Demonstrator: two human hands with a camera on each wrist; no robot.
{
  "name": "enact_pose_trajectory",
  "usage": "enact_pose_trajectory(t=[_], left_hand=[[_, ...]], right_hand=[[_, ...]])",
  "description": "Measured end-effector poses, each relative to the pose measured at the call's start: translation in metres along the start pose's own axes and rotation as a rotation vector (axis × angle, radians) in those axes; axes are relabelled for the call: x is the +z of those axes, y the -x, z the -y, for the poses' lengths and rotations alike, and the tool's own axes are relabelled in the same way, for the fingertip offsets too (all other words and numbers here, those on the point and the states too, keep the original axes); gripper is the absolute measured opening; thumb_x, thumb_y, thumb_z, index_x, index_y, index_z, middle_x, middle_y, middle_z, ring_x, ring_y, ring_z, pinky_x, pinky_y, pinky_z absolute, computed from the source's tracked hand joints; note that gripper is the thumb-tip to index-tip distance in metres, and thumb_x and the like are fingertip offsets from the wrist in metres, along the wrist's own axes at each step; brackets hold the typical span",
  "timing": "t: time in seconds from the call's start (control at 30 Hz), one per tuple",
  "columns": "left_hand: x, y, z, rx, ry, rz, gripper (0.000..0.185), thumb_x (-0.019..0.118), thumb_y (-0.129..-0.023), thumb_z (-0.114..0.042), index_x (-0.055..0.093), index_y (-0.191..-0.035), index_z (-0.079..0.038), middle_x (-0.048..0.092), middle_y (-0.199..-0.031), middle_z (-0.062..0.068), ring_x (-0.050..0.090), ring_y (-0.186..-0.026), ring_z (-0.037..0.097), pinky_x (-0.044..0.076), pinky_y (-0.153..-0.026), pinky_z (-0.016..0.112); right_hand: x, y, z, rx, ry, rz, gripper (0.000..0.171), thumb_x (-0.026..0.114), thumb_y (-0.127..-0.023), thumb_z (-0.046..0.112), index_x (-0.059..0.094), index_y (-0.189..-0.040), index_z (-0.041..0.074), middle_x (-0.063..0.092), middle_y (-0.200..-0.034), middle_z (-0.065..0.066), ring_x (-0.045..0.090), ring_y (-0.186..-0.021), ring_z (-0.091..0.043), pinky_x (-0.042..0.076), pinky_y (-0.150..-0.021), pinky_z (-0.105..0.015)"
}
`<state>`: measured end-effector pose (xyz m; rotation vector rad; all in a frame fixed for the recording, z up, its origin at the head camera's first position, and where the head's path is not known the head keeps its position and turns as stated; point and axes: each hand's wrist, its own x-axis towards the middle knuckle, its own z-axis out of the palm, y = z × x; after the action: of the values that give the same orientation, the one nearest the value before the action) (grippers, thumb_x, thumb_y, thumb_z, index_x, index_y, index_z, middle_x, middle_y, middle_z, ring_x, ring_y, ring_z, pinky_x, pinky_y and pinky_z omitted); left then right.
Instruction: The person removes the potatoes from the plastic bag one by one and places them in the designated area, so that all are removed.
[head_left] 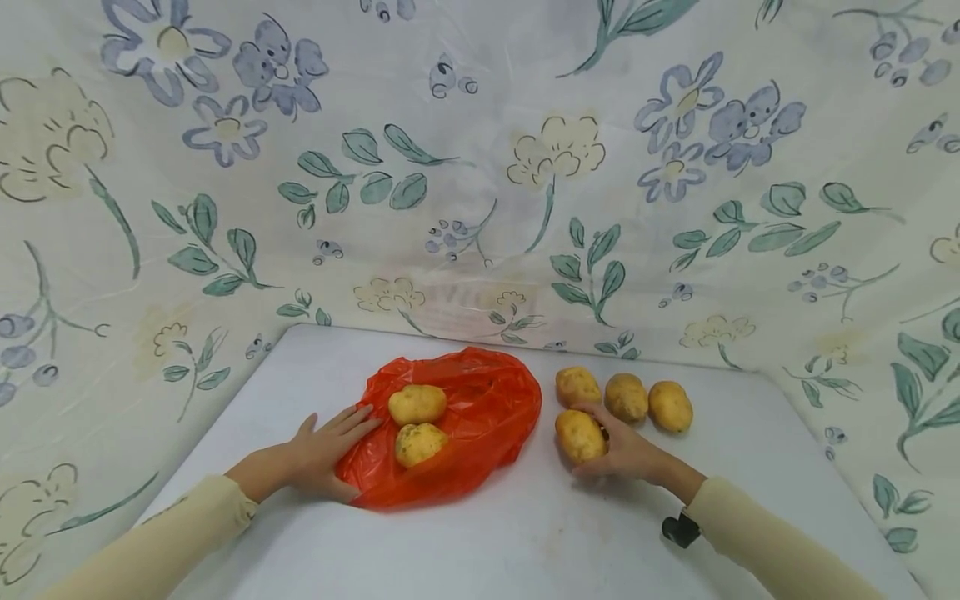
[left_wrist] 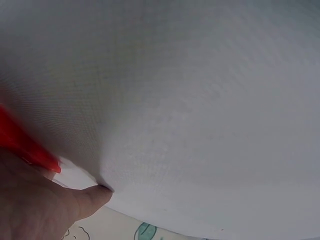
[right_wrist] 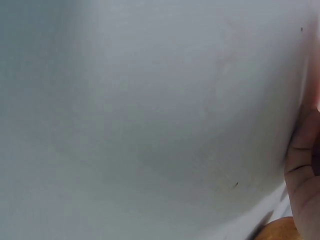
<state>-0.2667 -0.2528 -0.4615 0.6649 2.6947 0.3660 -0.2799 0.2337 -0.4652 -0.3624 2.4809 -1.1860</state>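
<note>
A red plastic bag (head_left: pixel 480 425) lies spread on the white table, with two potatoes, an upper one (head_left: pixel 417 405) and a lower one (head_left: pixel 421 444), resting on it. My left hand (head_left: pixel 318 458) touches the bag's left edge, fingers extended and thumb apart. To the right of the bag, my right hand (head_left: pixel 630 454) grips a potato (head_left: pixel 580 436) between thumb and fingers. Just behind it are three more potatoes in a row: left (head_left: pixel 576 387), middle (head_left: pixel 626 397) and right (head_left: pixel 671 407). The left wrist view shows only the thumb side of that hand and a red bit of bag (left_wrist: pixel 25 142).
A white table (head_left: pixel 480 550) carries everything. Floral cloth (head_left: pixel 480 167) hangs behind and along both sides of it. At the right wrist, a small black device (head_left: pixel 681 530) shows beneath the sleeve.
</note>
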Motion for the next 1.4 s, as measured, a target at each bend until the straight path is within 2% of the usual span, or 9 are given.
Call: enact_pose_trajectory(t=[0.13, 0.33, 0.67, 0.83, 1.07, 1.4], left_hand=[[-0.0024, -0.0016, 0.0006, -0.004, -0.002, -0.01, 0.111, 0.081, -0.068, -0.06, 0.03, -0.155, -0.013, 0.021, -0.163, 0.016, 0.014, -0.148, 0.045, 0.008, -0.106, 0.082], [0.0001, 0.0013, 0.0003, -0.012, 0.01, 0.011, 0.111, 0.081, -0.068, -0.06, 0.03, -0.154, -0.013, 0.022, -0.163, 0.017, 0.014, -0.148, 0.046, 0.006, -0.105, 0.083], [-0.0017, 0.0001, 0.0001, -0.018, 0.009, 0.002, 0.112, 0.08, -0.068, -0.062, 0.029, -0.155, -0.013, 0.021, -0.163, 0.016, 0.014, -0.148, 0.045, 0.007, -0.106, 0.082], [-0.0025, 0.0004, -0.0019, -0.003, -0.003, -0.006, 0.111, 0.081, -0.068, -0.059, 0.03, -0.154, -0.012, 0.022, -0.162, 0.017, 0.015, -0.147, 0.046, 0.008, -0.105, 0.082], [0.006, 0.0066, -0.0054, -0.012, 0.031, 0.025, 0.111, 0.081, -0.068, -0.06, 0.031, -0.154, -0.011, 0.023, -0.162, 0.018, 0.016, -0.147, 0.047, 0.007, -0.105, 0.083], [0.0006, 0.0016, -0.0019, -0.006, 0.006, 0.005, 0.11, 0.081, -0.068, -0.059, 0.031, -0.154, -0.012, 0.022, -0.163, 0.016, 0.015, -0.148, 0.046, 0.008, -0.105, 0.083]], right_hand=[[-0.0015, -0.004, -0.0009, -0.026, 0.003, -0.011, 0.094, 0.087, -0.073, 0.03, 0.031, -0.149, 0.026, 0.043, -0.146, -0.011, 0.045, -0.127, -0.029, 0.037, -0.107, -0.061], [0.0035, -0.0053, -0.0054, -0.005, -0.02, 0.006, 0.096, 0.087, -0.074, 0.032, 0.031, -0.151, 0.028, 0.041, -0.148, -0.008, 0.043, -0.128, -0.028, 0.038, -0.107, -0.061], [0.0011, -0.0078, 0.0031, -0.012, 0.052, 0.009, 0.098, 0.087, -0.073, 0.035, 0.031, -0.153, 0.024, 0.041, -0.15, -0.008, 0.045, -0.128, -0.029, 0.038, -0.107, -0.062], [0.0021, -0.0061, -0.0017, 0.005, 0.037, 0.008, 0.097, 0.085, -0.075, 0.036, 0.03, -0.154, 0.025, 0.038, -0.154, -0.007, 0.043, -0.13, -0.029, 0.037, -0.108, -0.062], [0.0051, -0.001, -0.0064, 0.023, 0.03, 0.043, 0.095, 0.084, -0.075, 0.036, 0.031, -0.153, 0.021, 0.039, -0.152, -0.012, 0.044, -0.13, -0.031, 0.035, -0.107, -0.066], [-0.0007, -0.0032, -0.005, 0.013, 0.018, 0.047, 0.094, 0.082, -0.078, 0.037, 0.028, -0.154, 0.022, 0.039, -0.151, -0.012, 0.044, -0.129, -0.031, 0.036, -0.107, -0.063]])
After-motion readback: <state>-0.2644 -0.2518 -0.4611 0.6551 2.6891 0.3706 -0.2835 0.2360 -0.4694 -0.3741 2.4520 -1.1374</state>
